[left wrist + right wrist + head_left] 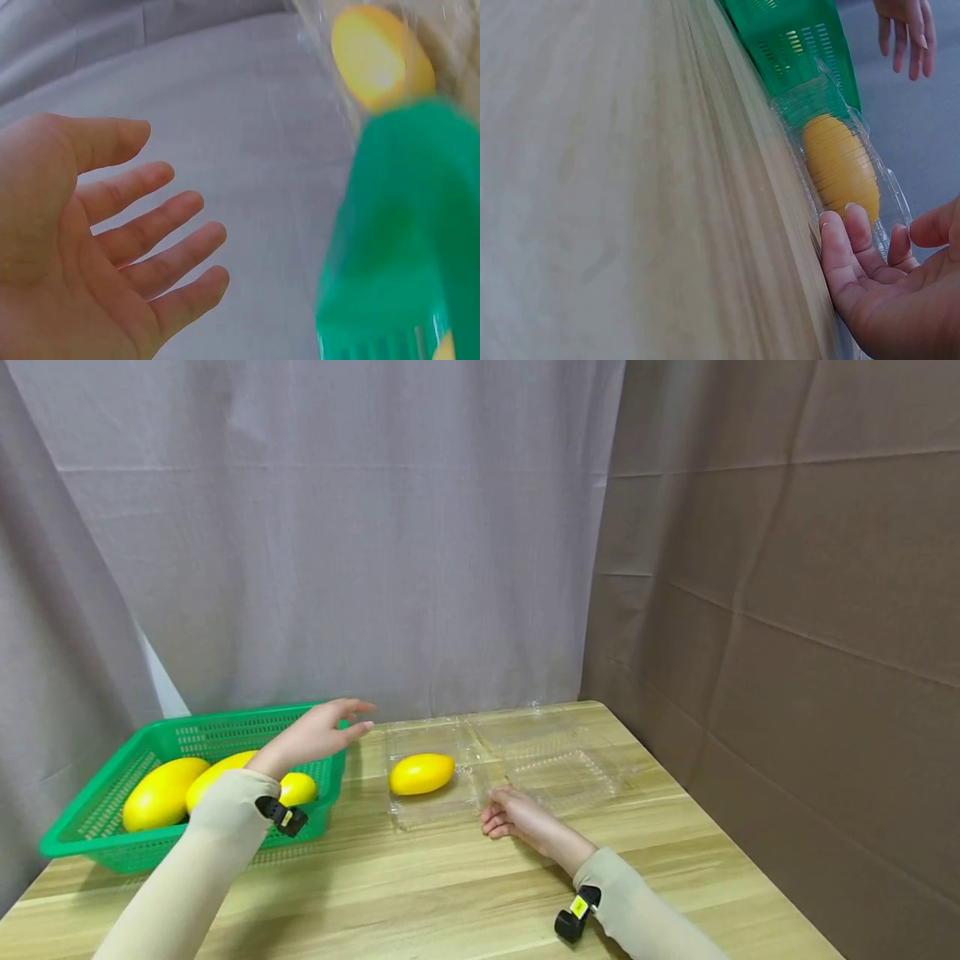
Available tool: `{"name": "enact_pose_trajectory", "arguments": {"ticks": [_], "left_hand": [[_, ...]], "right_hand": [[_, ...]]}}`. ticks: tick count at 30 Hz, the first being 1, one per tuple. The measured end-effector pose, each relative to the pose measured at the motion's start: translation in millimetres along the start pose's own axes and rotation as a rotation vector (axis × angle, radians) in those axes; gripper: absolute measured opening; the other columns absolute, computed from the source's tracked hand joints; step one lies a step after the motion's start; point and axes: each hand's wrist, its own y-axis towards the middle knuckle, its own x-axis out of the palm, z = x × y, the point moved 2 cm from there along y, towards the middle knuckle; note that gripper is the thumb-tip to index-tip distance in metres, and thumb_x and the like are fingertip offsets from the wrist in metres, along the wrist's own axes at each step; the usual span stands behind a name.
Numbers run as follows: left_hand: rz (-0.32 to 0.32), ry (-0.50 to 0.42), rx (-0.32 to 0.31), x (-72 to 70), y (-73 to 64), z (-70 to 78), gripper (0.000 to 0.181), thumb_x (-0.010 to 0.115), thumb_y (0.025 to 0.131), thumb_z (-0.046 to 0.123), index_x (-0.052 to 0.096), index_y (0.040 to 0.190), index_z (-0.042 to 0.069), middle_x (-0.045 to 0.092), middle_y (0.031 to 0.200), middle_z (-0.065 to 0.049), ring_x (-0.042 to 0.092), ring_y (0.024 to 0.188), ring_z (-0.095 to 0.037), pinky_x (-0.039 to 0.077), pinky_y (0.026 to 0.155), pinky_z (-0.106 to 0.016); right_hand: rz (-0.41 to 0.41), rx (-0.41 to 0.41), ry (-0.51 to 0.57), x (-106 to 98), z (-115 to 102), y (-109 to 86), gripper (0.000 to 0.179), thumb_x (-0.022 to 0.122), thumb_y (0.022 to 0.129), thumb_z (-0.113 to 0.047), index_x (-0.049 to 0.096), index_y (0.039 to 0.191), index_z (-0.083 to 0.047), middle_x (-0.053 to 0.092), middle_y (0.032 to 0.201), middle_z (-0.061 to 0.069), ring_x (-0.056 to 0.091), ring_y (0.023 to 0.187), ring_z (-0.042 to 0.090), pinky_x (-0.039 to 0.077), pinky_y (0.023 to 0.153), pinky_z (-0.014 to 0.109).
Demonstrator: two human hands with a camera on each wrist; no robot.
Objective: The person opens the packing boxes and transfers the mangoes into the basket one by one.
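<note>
A clear plastic clamshell box (442, 817) lies spread open on the table, a yellow mango (422, 774) in its left half. My left hand (322, 731) hovers over the right rim of the green basket (112, 768), its fingers spread and nothing in them, as the left wrist view shows. My right hand (517, 820) is by the box's near edge, close to the fold between the halves. In the right wrist view its slightly bent fingers (840, 251) lie right at the box's side, the thumb near the rim.
Several yellow fruits, such as a large one (167, 793), lie in the basket at the table's left. The box's other half (562, 777) extends to the right. Grey curtains (375, 543) hang behind the wooden table (420, 893), with a brown cloth wall (810, 610) at the right.
</note>
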Motion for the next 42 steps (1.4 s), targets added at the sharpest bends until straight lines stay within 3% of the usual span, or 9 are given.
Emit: {"name": "enact_pose_trajectory", "arguments": {"ticks": [8, 22, 30, 34, 38, 42], "left_hand": [[-0.015, -0.019, 0.034, 32.1, 22.2, 20.8, 0.046, 0.054, 0.105, 0.023, 0.051, 0.144, 0.000, 0.052, 0.145, -0.020, 0.052, 0.129, -0.041, 0.044, 0.104, -0.057], [-0.093, 0.009, 0.006, 94.6, 44.7, 14.2, 0.048, 0.066, 0.097, 0.020, 0.055, 0.139, -0.002, 0.057, 0.140, -0.021, 0.052, 0.129, -0.042, 0.041, 0.108, -0.054], [-0.082, 0.080, 0.028, 112.9, 44.6, 4.6, 0.050, 0.077, 0.089, 0.023, 0.062, 0.129, -0.003, 0.062, 0.129, -0.020, 0.057, 0.121, -0.039, 0.044, 0.105, -0.053], [-0.073, 0.092, 0.009, 117.4, 43.4, 5.7, 0.054, 0.080, 0.086, 0.023, 0.061, 0.130, -0.002, 0.060, 0.132, -0.022, 0.056, 0.122, -0.040, 0.043, 0.105, -0.053], [-0.096, 0.070, -0.018, 122.9, 42.7, 9.2, 0.059, 0.081, 0.085, 0.020, 0.059, 0.134, -0.001, 0.058, 0.133, -0.022, 0.057, 0.121, -0.039, 0.044, 0.105, -0.053], [-0.130, 0.067, -0.005, 130.7, 42.2, 11.1, 0.062, 0.082, 0.083, 0.020, 0.058, 0.135, -0.001, 0.059, 0.133, -0.021, 0.057, 0.121, -0.038, 0.043, 0.105, -0.053]], "right_hand": [[0.000, 0.007, 0.013, 0.4, 0.7, 0.0, 0.029, 0.038, 0.106, -0.017, 0.045, 0.116, 0.009, 0.061, 0.091, 0.010, 0.061, 0.077, 0.016, 0.055, 0.071, 0.026], [0.003, -0.002, 0.014, 1.4, 2.7, -0.2, 0.028, 0.037, 0.106, -0.017, 0.045, 0.115, 0.009, 0.061, 0.090, 0.009, 0.061, 0.076, 0.016, 0.055, 0.070, 0.025], [-0.002, -0.003, 0.010, -0.9, 1.3, 0.4, 0.028, 0.036, 0.106, -0.016, 0.045, 0.115, 0.009, 0.061, 0.089, 0.008, 0.062, 0.075, 0.015, 0.055, 0.069, 0.025], [-0.002, 0.003, 0.012, -0.9, 0.9, -0.4, 0.028, 0.036, 0.106, -0.016, 0.046, 0.115, 0.009, 0.061, 0.089, 0.008, 0.062, 0.075, 0.015, 0.055, 0.069, 0.024], [0.006, 0.004, 0.014, -1.3, 0.2, -1.4, 0.028, 0.036, 0.106, -0.016, 0.046, 0.115, 0.009, 0.062, 0.088, 0.009, 0.062, 0.074, 0.015, 0.055, 0.068, 0.024], [0.001, 0.004, 0.015, -1.0, -0.1, -1.4, 0.028, 0.036, 0.106, -0.016, 0.046, 0.115, 0.009, 0.062, 0.088, 0.009, 0.062, 0.074, 0.015, 0.055, 0.068, 0.024]]}}
